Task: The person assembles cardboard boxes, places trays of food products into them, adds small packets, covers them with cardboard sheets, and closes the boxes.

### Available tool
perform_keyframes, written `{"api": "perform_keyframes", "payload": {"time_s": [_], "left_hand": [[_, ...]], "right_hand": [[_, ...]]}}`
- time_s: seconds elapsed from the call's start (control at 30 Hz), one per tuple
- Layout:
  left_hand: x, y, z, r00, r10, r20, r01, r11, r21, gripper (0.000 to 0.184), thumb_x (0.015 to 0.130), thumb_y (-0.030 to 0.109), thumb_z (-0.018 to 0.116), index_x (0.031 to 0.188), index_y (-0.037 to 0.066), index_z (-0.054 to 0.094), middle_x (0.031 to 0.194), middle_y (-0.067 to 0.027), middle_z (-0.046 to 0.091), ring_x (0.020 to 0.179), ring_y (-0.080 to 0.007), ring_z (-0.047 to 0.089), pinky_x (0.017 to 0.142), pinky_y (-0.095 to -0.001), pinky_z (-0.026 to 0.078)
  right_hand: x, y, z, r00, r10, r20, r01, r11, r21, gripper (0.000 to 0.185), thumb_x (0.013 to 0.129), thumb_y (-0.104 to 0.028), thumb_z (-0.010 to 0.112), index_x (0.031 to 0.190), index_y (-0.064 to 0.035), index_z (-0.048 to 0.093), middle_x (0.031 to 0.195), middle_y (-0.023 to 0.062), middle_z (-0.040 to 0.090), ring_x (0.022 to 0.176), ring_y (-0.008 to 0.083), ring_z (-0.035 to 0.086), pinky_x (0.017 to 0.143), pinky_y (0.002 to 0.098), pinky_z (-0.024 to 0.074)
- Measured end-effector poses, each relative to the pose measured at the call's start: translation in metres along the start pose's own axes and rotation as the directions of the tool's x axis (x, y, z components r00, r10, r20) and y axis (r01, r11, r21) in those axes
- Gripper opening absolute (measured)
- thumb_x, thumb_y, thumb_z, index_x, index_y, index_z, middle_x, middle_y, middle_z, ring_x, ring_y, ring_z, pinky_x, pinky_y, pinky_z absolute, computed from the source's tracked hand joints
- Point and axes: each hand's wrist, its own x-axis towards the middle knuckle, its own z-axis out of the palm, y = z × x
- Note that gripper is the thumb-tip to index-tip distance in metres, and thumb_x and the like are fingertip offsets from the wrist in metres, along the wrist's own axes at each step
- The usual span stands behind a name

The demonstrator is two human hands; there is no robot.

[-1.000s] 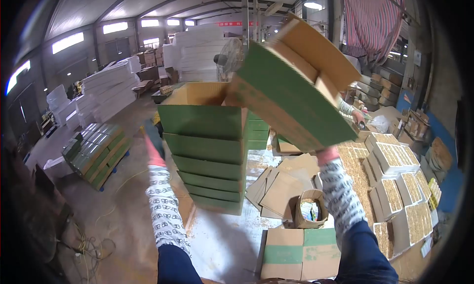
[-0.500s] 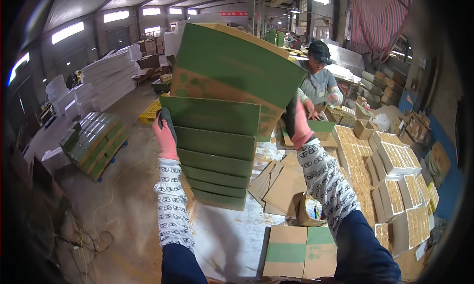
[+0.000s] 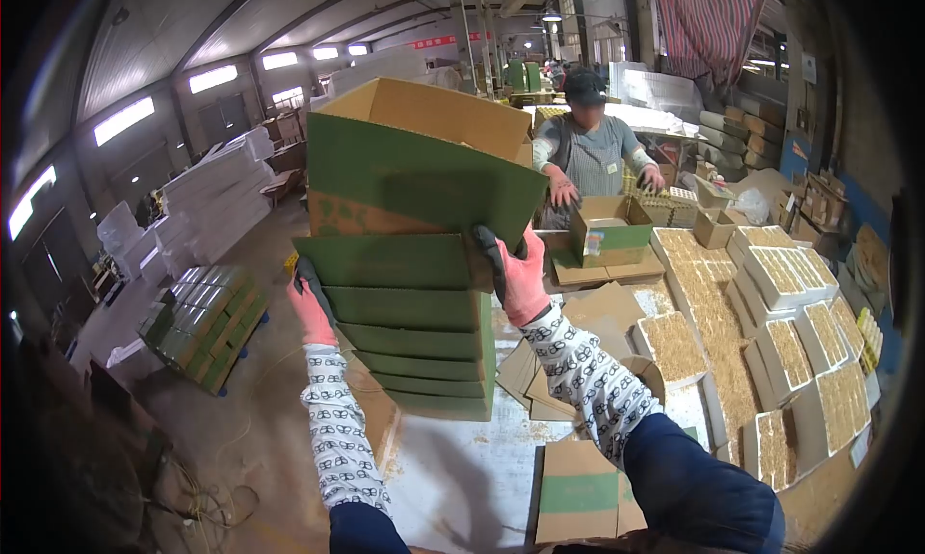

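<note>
A tall stack of nested green cardboard boxes (image 3: 405,342) stands in front of me. The topmost box (image 3: 414,164) is open, green and brown, and leans down toward the right. My left hand (image 3: 313,308), in a pink and dark glove, is closed on the left edge of the box just below the top one. My right hand (image 3: 517,277), gloved alike, is closed at the right corner of the stack, just under the top box. Some of its fingertips are hidden behind the cardboard.
Across the table (image 3: 453,467), a person (image 3: 588,149) in gloves stands behind an open green and brown box (image 3: 612,231). Flat cardboard pieces (image 3: 578,491) lie nearby. White trays of straw-coloured filling (image 3: 790,352) crowd the right. Wrapped green cartons (image 3: 204,328) sit on a pallet at left.
My right hand has moved left and down, from the top box's right end to the stack's corner. The top box has lowered and tipped, showing its inside. The other person's hands have lifted and spread.
</note>
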Motion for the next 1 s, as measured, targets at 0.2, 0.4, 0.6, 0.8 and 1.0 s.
{"api": "perform_keyframes", "payload": {"time_s": [0.2,0.4,0.6,0.8,1.0], "left_hand": [[-0.005,-0.002,0.001,1.000,0.003,-0.011,-0.004,0.996,-0.094,0.029,0.095,0.019,0.042,0.116,-0.001,0.047,0.114,-0.0107,0.049,0.104,-0.0191,0.047,0.093,-0.0307,0.035],[-0.005,-0.020,-0.001,0.981,-0.129,0.147,0.165,0.949,-0.267,0.035,0.098,0.026,0.035,0.120,0.001,0.043,0.118,-0.0073,0.048,0.106,-0.0173,0.046,0.094,-0.0300,0.036],[0.004,-0.026,-0.004,0.849,-0.024,0.527,0.361,0.755,-0.547,0.046,0.097,0.032,0.035,0.135,0.007,0.032,0.129,-0.0065,0.042,0.116,-0.0162,0.042,0.097,-0.0283,0.036],[-0.009,0.001,0.004,0.960,-0.091,0.265,0.163,0.951,-0.264,0.051,0.096,0.024,0.038,0.140,0.006,0.021,0.142,-0.0087,0.028,0.126,-0.0197,0.032,0.105,-0.0312,0.026],[-0.010,0.007,-0.004,0.970,-0.011,0.242,0.004,0.999,0.033,0.052,0.094,0.018,0.040,0.139,0.002,0.021,0.145,-0.0124,0.023,0.132,-0.0236,0.024,0.108,-0.0329,0.019]], "right_hand": [[-0.014,0.004,-0.002,0.995,-0.073,-0.067,0.068,0.995,-0.069,0.019,0.086,0.000,0.053,0.104,0.0019,0.059,0.098,0.0028,0.059,0.087,0.0133,0.056,0.078,0.0254,0.0441],[-0.012,-0.005,-0.001,0.993,0.116,-0.032,-0.117,0.993,-0.034,0.025,0.087,-0.008,0.054,0.110,0.0004,0.058,0.107,0.0068,0.054,0.099,0.0155,0.052,0.087,0.0273,0.0404],[0.033,0.015,0.020,0.823,-0.395,0.408,0.560,0.684,-0.467,0.039,0.082,-0.006,0.055,0.121,-0.0037,0.049,0.115,0.0129,0.050,0.115,0.0304,0.043,0.101,0.0384,0.0321],[0.034,0.026,0.030,0.834,-0.322,0.448,0.534,0.673,-0.511,0.039,0.084,-0.004,0.050,0.122,-0.0026,0.046,0.118,0.0142,0.047,0.117,0.0337,0.039,0.102,0.0389,0.0313],[0.026,-0.007,0.011,0.921,-0.075,0.382,0.264,0.843,-0.470,0.055,0.086,-0.023,0.053,0.131,0.0006,0.033,0.137,0.0224,0.028,0.128,0.0364,0.026,0.106,0.0388,0.0233]]}}
